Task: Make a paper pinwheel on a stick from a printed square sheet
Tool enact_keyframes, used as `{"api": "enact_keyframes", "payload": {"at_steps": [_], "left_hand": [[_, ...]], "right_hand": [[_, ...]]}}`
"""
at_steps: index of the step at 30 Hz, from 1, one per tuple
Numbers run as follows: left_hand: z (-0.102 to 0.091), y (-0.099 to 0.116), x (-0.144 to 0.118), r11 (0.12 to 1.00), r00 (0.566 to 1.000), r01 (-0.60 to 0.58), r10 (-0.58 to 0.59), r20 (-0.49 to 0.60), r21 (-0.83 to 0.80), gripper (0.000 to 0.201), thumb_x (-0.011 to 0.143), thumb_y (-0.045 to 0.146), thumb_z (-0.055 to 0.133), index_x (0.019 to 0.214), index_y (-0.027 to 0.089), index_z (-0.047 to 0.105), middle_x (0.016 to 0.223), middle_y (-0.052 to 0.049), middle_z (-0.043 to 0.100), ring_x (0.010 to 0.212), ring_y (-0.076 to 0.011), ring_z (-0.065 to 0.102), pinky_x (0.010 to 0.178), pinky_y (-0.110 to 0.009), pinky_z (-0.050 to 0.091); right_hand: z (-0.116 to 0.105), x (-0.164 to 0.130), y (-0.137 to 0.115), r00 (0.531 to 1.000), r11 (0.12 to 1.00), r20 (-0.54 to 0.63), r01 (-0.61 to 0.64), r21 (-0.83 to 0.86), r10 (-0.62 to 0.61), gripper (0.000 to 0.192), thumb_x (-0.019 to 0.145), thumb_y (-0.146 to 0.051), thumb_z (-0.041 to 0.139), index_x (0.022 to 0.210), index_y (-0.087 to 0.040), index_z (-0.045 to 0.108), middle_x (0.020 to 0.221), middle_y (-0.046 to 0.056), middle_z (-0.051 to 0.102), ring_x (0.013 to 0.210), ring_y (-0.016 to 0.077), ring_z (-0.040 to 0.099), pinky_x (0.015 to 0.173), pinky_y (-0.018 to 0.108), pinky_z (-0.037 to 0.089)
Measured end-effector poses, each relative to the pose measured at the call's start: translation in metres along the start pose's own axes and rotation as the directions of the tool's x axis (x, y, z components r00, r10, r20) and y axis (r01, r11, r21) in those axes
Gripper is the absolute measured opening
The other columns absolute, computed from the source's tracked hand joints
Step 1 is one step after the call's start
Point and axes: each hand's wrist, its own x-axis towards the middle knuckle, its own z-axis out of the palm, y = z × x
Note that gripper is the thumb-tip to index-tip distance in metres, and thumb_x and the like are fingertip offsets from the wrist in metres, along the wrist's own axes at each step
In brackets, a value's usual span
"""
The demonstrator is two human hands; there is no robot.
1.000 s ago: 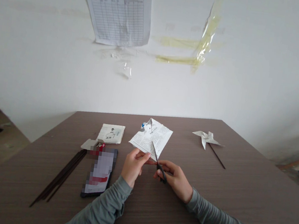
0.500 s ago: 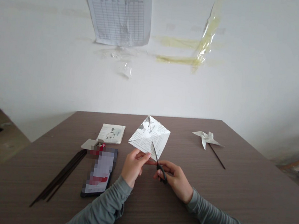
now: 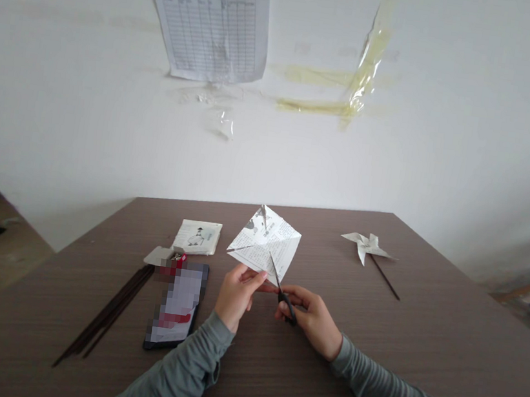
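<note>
Above the table (image 3: 373, 343), left hand (image 3: 235, 295) pinches the printed paper (image 3: 266, 245); right hand (image 3: 312, 319) grips scissors (image 3: 282, 289), seemingly cutting it.

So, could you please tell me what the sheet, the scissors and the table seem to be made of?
Sheet: thin printed paper, matte; it creases sharply. Scissors: likely metal blades with black, probably plastic handles. Table: brown wood grain, matte, possibly laminate.
</note>
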Motion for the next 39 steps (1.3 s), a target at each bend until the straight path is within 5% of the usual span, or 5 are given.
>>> {"api": "enact_keyframes", "payload": {"at_steps": [15,22,28,35,39], "left_hand": [[-0.004,-0.003,0.006,0.999,0.995,-0.028,0.030,-0.094,0.018,0.051,0.078,0.064,0.107,0.094,0.024,0.079,0.081,-0.005,0.087,0.075,-0.0311,0.095,0.038,-0.018,0.030],[-0.012,-0.005,0.012,0.999,0.985,-0.045,0.048,-0.163,0.025,0.046,0.078,0.056,0.111,0.092,0.023,0.083,0.092,-0.010,0.095,0.080,-0.0346,0.096,0.038,-0.021,0.037],[-0.016,-0.008,0.013,0.996,0.982,-0.079,0.086,-0.166,0.051,0.033,0.084,0.045,0.111,0.089,0.025,0.085,0.086,-0.007,0.092,0.084,-0.0342,0.094,0.059,-0.033,0.070],[-0.015,-0.007,0.013,0.995,0.989,-0.084,0.090,-0.115,0.055,0.028,0.085,0.043,0.109,0.091,0.024,0.090,0.089,-0.008,0.094,0.085,-0.0308,0.091,0.067,-0.033,0.074],[-0.012,-0.003,0.012,0.992,0.989,-0.112,0.117,-0.085,0.064,0.023,0.084,0.036,0.108,0.084,0.022,0.089,0.090,-0.008,0.096,0.087,-0.0287,0.091,0.075,-0.031,0.073]], "right_hand": [[-0.003,-0.001,-0.002,0.999,0.999,0.009,-0.039,0.018,0.039,0.071,0.077,-0.091,0.106,0.110,-0.029,0.097,0.094,0.015,0.098,0.082,0.0424,0.088,0.078,0.052,0.073],[-0.011,-0.002,-0.002,0.999,0.999,0.039,0.011,-0.044,-0.009,0.051,0.086,-0.072,0.102,0.110,-0.027,0.099,0.091,0.012,0.096,0.084,0.0388,0.086,0.084,0.052,0.072],[-0.022,-0.001,0.003,0.993,0.988,-0.069,0.086,-0.125,-0.095,0.034,0.087,-0.060,0.104,0.107,-0.032,0.102,0.088,0.009,0.095,0.097,0.0470,0.093,0.110,0.064,0.072],[-0.044,0.019,0.026,0.922,0.954,-0.309,0.158,-0.253,-0.234,0.046,0.091,-0.060,0.100,0.125,-0.030,0.104,0.098,0.009,0.097,0.102,0.0426,0.094,0.121,0.068,0.072],[-0.056,0.031,0.040,0.894,0.971,-0.399,0.134,-0.198,-0.204,0.051,0.091,-0.060,0.096,0.127,-0.026,0.103,0.104,0.011,0.100,0.104,0.0409,0.096,0.110,0.061,0.077]]}}
